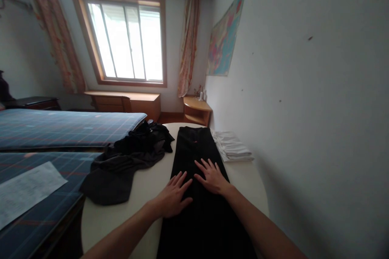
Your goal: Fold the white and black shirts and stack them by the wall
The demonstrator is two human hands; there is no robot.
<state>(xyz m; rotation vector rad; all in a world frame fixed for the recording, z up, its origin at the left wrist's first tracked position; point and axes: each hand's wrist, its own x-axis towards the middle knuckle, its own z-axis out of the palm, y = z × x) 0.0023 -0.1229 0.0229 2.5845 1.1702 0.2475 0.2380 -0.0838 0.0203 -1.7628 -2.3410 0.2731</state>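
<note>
A pair of black trousers (197,218) lies lengthwise on the pale round table (146,194), waistband at the far end. My left hand (174,195) rests on the left side of the trousers, fingers spread and nothing held. On the right side of the cloth, a little farther out, my right hand (211,176) lies flat with fingers apart. A stack of folded white cloth (233,146) sits just beyond it at the table's right. To the left is a loose heap of dark clothes (130,158), grey and black.
Beds with blue plaid mattresses (69,127) stand at the left, and a printed sheet of paper (30,188) lies on the nearer one. The white wall (313,137) runs close along the right. A wooden corner shelf (197,106) stands beyond the table.
</note>
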